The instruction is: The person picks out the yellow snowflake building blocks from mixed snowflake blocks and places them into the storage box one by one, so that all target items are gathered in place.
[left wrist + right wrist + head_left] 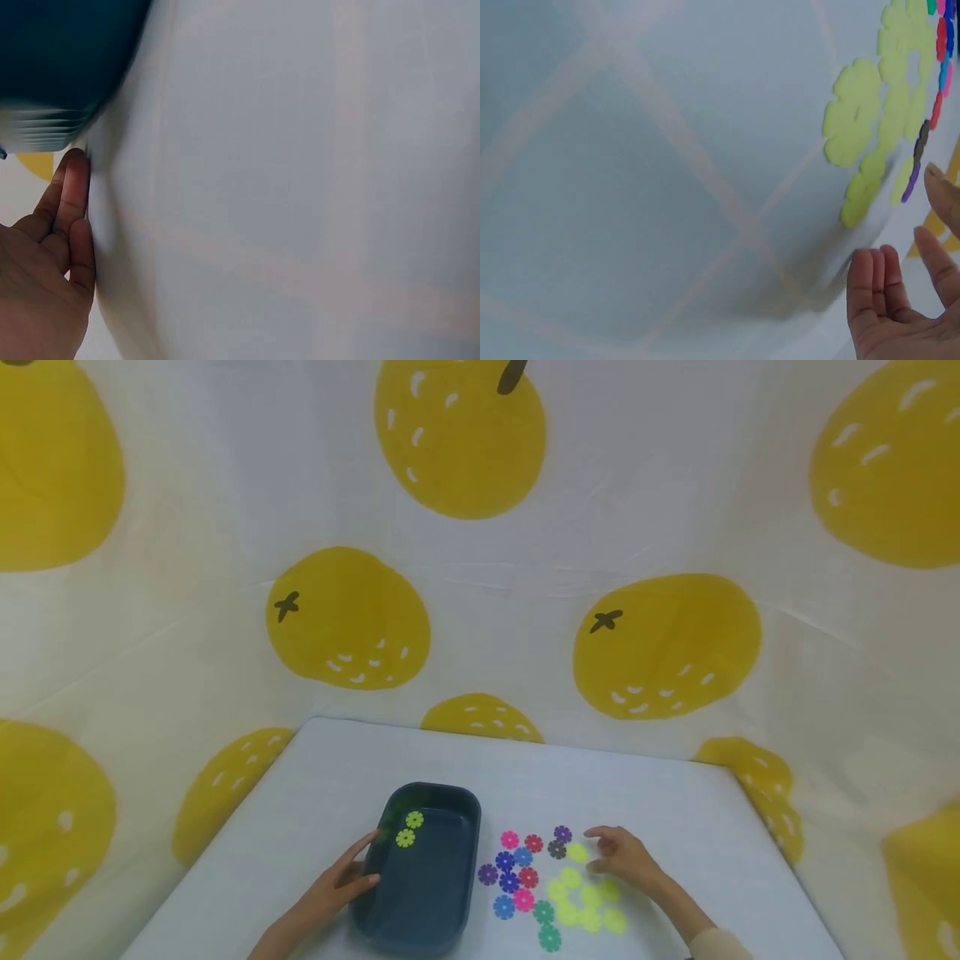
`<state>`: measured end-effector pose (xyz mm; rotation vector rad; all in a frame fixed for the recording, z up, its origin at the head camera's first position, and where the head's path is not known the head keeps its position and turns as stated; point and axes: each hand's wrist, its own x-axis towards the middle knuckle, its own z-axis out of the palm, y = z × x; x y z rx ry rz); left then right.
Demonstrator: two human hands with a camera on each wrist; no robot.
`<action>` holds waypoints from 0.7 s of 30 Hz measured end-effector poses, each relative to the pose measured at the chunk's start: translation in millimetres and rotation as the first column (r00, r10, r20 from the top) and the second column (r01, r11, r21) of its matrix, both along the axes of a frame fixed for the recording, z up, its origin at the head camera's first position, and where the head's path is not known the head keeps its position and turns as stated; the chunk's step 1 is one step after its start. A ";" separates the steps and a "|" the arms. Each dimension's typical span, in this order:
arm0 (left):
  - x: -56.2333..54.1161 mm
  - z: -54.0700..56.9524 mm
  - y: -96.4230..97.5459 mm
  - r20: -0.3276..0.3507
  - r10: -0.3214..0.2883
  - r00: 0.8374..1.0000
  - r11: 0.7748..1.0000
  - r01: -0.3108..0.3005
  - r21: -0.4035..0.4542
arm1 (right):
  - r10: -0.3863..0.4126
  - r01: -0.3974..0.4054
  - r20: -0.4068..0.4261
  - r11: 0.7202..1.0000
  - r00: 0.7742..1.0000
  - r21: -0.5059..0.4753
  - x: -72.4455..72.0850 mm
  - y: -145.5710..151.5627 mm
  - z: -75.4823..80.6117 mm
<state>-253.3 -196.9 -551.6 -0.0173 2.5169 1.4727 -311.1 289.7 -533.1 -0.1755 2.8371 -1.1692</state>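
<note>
A dark blue-green tray (474,860) sits on the table, with two yellow-green flower-shaped discs (408,829) lying in its far left part. At its left side my left hand (335,889) touches the rim with loosely extended fingers; the left wrist view shows some of those fingers (75,187) by the tray's underside (67,67). My right hand (624,857) hovers beside a group of bright yellow-green discs (590,918), fingers parted and holding nothing. In the right wrist view its fingers (862,281) are apart from the nearest yellow-green disc (862,187).
Between tray and yellow-green group lie several flower discs: pink (523,900), red (528,877), blue (503,907), purple (487,874), green (550,937) and dark grey (557,849). Behind the white table (585,777) hangs a fruit-printed cloth (495,627).
</note>
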 end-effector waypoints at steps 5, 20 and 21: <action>0.6 1.6 -0.4 0.016 0.002 1.000 1.000 -0.003 0.006 | 0.095 -0.091 -0.080 0.995 0.992 0.044 -4.9 5.0 -5.7; 2.3 4.0 0.2 0.028 -0.012 1.000 1.000 0.012 -0.016 | 0.195 -0.192 -0.032 0.977 0.980 0.090 -17.6 9.7 -13.9; 2.0 3.9 0.7 0.032 -0.009 0.999 1.000 0.010 -0.018 | 0.199 -0.195 -0.026 0.976 0.980 0.092 -18.4 9.7 -14.1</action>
